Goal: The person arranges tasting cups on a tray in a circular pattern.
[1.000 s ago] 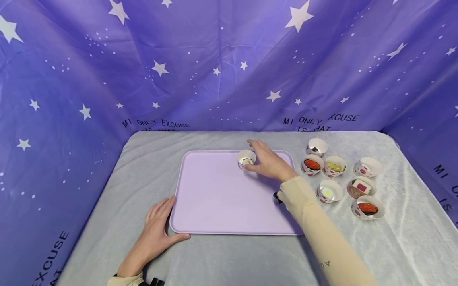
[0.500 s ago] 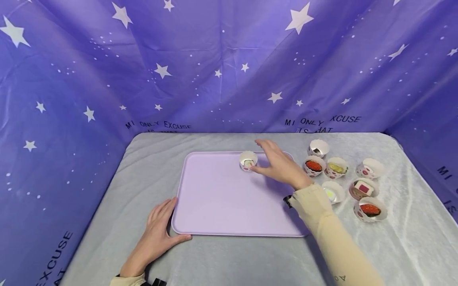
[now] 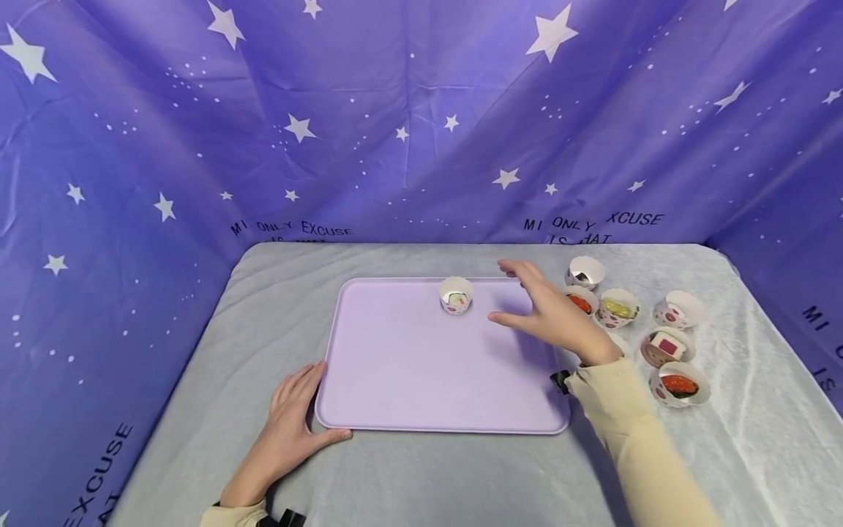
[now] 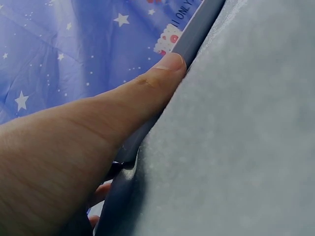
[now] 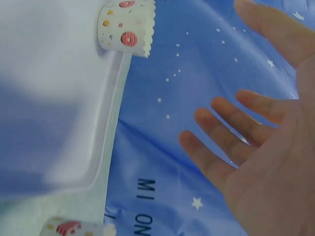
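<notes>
Bracing the tray [image 3: 421, 366] with left hand [image 3: 283, 432] spread at its near-left corner, probably wise to swing right hand [image 3: 549, 307], wide and holding nothing, clear of the paper cup [image 3: 455, 307] standing inside its far rim.

We see a table [image 3: 421, 479] covered with pale grey cloth [image 3: 757, 439] that has a soft sheen, its far corners rounded. Behind the table we have a violet-blue curtain [image 3: 408, 95], creased and gently folded, printed with white stars [image 3: 552, 31] and small dots. The same fabric flanks the table on both sides. Black lettering [image 3: 327, 230] runs along the table's far edge and beside its flanks. Our light looks diffuse.
</notes>
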A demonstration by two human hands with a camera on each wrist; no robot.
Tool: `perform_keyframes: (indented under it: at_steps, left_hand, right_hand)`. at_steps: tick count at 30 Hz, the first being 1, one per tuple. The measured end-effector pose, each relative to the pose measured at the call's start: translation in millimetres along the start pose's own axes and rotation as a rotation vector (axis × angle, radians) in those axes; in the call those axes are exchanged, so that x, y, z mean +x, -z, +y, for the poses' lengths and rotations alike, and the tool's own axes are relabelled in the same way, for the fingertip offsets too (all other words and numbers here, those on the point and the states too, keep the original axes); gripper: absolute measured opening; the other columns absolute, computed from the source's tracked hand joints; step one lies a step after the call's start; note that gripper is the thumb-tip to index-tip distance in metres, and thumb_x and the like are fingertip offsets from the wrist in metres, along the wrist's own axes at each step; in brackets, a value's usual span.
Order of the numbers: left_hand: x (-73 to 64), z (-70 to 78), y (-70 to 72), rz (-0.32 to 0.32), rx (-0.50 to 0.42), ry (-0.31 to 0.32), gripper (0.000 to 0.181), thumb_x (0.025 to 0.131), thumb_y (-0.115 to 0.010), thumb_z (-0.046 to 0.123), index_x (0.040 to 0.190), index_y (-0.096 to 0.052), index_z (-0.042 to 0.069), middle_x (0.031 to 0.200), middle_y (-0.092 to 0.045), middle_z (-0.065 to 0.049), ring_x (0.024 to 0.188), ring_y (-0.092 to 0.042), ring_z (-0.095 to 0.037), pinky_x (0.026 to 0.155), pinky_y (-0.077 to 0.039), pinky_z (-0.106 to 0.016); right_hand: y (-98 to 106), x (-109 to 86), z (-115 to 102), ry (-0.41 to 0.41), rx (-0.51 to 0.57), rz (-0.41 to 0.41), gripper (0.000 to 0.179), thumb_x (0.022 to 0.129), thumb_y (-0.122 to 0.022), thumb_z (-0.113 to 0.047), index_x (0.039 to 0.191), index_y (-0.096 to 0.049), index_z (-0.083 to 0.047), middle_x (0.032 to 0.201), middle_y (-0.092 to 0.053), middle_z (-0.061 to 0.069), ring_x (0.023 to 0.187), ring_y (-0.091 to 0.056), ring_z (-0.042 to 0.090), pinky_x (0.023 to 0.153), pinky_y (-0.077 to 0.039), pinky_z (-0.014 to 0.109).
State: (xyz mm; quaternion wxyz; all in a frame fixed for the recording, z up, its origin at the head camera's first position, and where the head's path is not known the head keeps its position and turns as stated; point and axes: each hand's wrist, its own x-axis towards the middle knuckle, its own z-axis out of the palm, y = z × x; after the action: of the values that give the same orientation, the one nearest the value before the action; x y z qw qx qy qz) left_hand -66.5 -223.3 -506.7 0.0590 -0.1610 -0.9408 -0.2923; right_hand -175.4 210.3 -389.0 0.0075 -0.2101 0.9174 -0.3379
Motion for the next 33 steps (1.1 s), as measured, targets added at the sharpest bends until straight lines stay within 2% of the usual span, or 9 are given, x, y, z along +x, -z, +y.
perform_keyframes:
  at_steps: [5,10,16,22,25,29,33]
  left_hand:
    - [2.1,0.5,0.5,0.026,-0.003,-0.024,0.114,0.063,-0.089,0.052,0.152,-0.037,0.002,0.147,-0.046,-0.022,0.138,-0.034,-0.039,0.11,-0.019,-0.059]
    - [3.8,2.3,3.2,0.027,-0.008,-0.025,0.113,0.064,-0.089,0.051,0.151,-0.037,0.002,0.147,-0.046,-0.023,0.137,-0.035,-0.04,0.11,-0.019,-0.06]
    - [1.4,2.1,2.5,0.004,-0.014,-0.005,0.115,0.063,-0.089,0.052,0.152,-0.036,0.004,0.148,-0.045,-0.022,0.139,-0.033,-0.039,0.111,-0.018,-0.06]
    - [0.7,2.4,1.6,-0.012,-0.021,0.018,0.115,0.063,-0.089,0.054,0.153,-0.035,0.005,0.149,-0.044,-0.021,0.14,-0.032,-0.038,0.112,-0.018,-0.06]
    - [0.6,2.3,1.5,-0.015,-0.022,0.022,0.116,0.063,-0.089,0.054,0.154,-0.035,0.006,0.15,-0.043,-0.021,0.141,-0.031,-0.038,0.112,-0.017,-0.06]
    - [0.5,2.1,1.7,-0.016,-0.019,0.021,0.116,0.063,-0.088,0.055,0.154,-0.034,0.006,0.15,-0.043,-0.021,0.141,-0.031,-0.038,0.112,-0.018,-0.06]
    - [0.7,2.2,1.9,-0.011,-0.017,0.016,0.116,0.063,-0.088,0.054,0.153,-0.035,0.005,0.15,-0.043,-0.02,0.14,-0.032,-0.038,0.111,-0.018,-0.06]
  right_hand:
    - [8.8,-12.1,3.0,-0.018,-0.025,0.032,0.087,0.085,-0.077,-0.043,0.153,-0.033,-0.013,0.151,-0.041,0.014,0.134,-0.045,0.037,0.108,-0.039,0.06]
    - [18.4,-25.9,7.6,-0.041,-0.068,0.05,0.088,0.083,-0.079,-0.043,0.152,-0.034,-0.013,0.15,-0.043,0.014,0.133,-0.045,0.037,0.106,-0.04,0.062]
    - [29.1,-43.8,15.0,-0.097,-0.018,0.018,0.087,0.084,-0.079,-0.039,0.152,-0.032,-0.01,0.152,-0.038,0.016,0.137,-0.039,0.038,0.109,-0.035,0.062]
    - [38.6,-64.2,21.4,-0.12,-0.011,0.044,0.088,0.084,-0.08,-0.037,0.153,-0.033,-0.01,0.151,-0.038,0.019,0.134,-0.041,0.041,0.104,-0.036,0.065]
    - [41.4,-76.0,26.8,-0.152,0.013,0.052,0.087,0.085,-0.079,-0.038,0.155,-0.031,-0.018,0.151,-0.038,0.015,0.133,-0.042,0.043,0.101,-0.038,0.066]
    - [44.2,-91.2,34.9,-0.17,0.035,0.082,0.083,0.084,-0.08,-0.034,0.153,-0.034,-0.028,0.147,-0.041,0.01,0.129,-0.044,0.039,0.1,-0.04,0.062]
    - [47.2,-103.9,42.6,-0.168,0.005,0.111,0.081,0.083,-0.082,-0.03,0.15,-0.038,-0.017,0.143,-0.045,0.013,0.125,-0.046,0.038,0.097,-0.04,0.059]
